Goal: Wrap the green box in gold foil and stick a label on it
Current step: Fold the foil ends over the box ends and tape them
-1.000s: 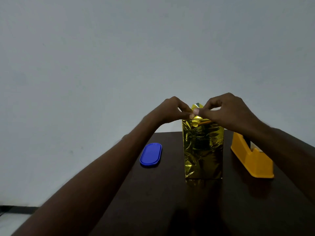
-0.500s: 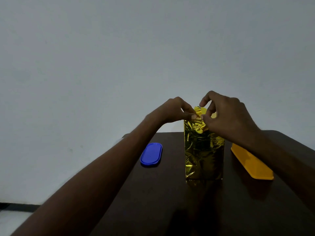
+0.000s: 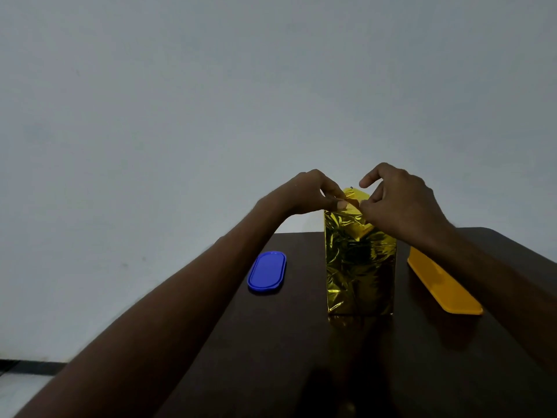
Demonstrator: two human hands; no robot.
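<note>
The box (image 3: pixel 360 267) stands upright in the middle of the dark table (image 3: pixel 271 357), fully covered in crinkled gold foil; no green shows. My left hand (image 3: pixel 307 191) pinches the foil at the box's top left corner with thumb and fingers. My right hand (image 3: pixel 398 203) pinches a folded foil flap (image 3: pixel 355 203) at the top, its index finger lifted and curled. No label is in view.
A blue oval lid (image 3: pixel 266 272) lies flat on the table left of the box. An orange tape dispenser (image 3: pixel 443 285) sits to the right, partly behind my right forearm. A plain grey wall stands behind the table.
My right hand has moved down and toward me over the box top, folding the foil flap down over the near side. My left hand keeps its pinch at the top left.
</note>
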